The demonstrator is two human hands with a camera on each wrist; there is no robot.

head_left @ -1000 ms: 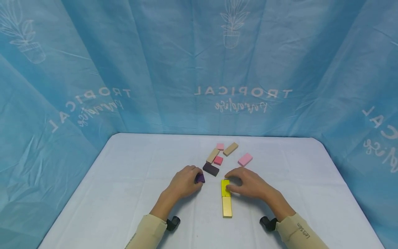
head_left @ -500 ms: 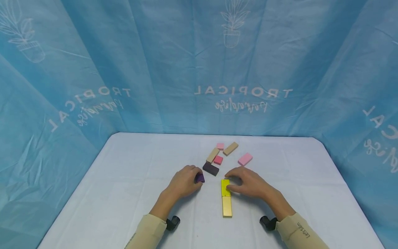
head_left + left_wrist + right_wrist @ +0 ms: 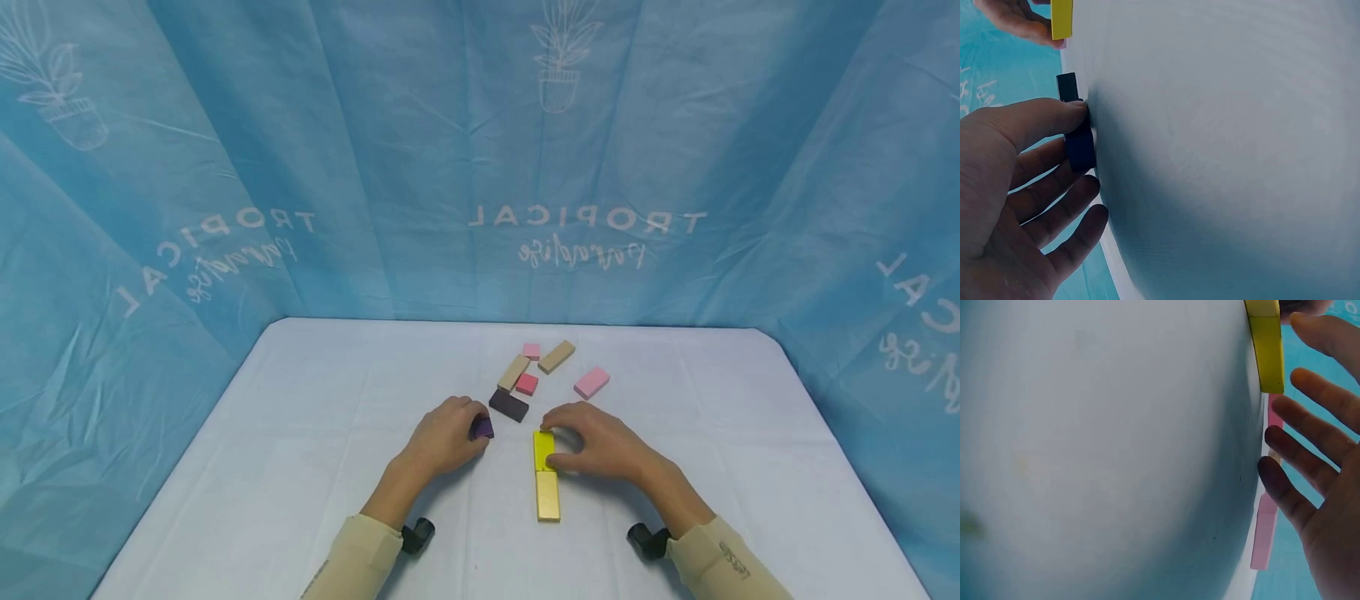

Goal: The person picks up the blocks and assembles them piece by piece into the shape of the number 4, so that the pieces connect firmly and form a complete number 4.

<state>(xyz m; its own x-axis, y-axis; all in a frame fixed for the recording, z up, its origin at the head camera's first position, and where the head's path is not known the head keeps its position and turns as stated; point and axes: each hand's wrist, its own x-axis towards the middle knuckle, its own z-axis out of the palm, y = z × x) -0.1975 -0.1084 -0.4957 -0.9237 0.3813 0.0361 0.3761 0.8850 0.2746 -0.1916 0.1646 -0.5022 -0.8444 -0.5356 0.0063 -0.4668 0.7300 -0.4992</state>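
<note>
Nearest, two beige sleeves, left [image 3: 356, 554] and right [image 3: 720, 554], reach in over the white tabletop [image 3: 247, 508], each with one black wrist device, left [image 3: 417, 536] and right [image 3: 647, 540]. Between the arms lies one gold block [image 3: 547, 497], its far end meeting one yellow block [image 3: 543, 451], so the pair forms a straight line. Just right of the yellow block is the right hand [image 3: 600, 443], thumb and fingers spread apart beside it; the right wrist view shows a gap between that thumb and the block, which the hand does not grip. Across the middle, well apart from it, the left hand [image 3: 446, 437] pinches one purple block [image 3: 482, 428] between thumb and forefinger, low at the tabletop, to the left of the yellow one. Just beyond, between the two hands, sits one dark block [image 3: 508, 406]. Behind it come one red block [image 3: 527, 384], beside the nearer of two tan blocks [image 3: 513, 373], and, farther right and standing apart, the larger of two pink blocks [image 3: 592, 382]. Farthest are the second tan block and the small pink one, side by side. That makes nine blocks. A blue curtain [image 3: 375, 192] hangs behind the tabletop.
</note>
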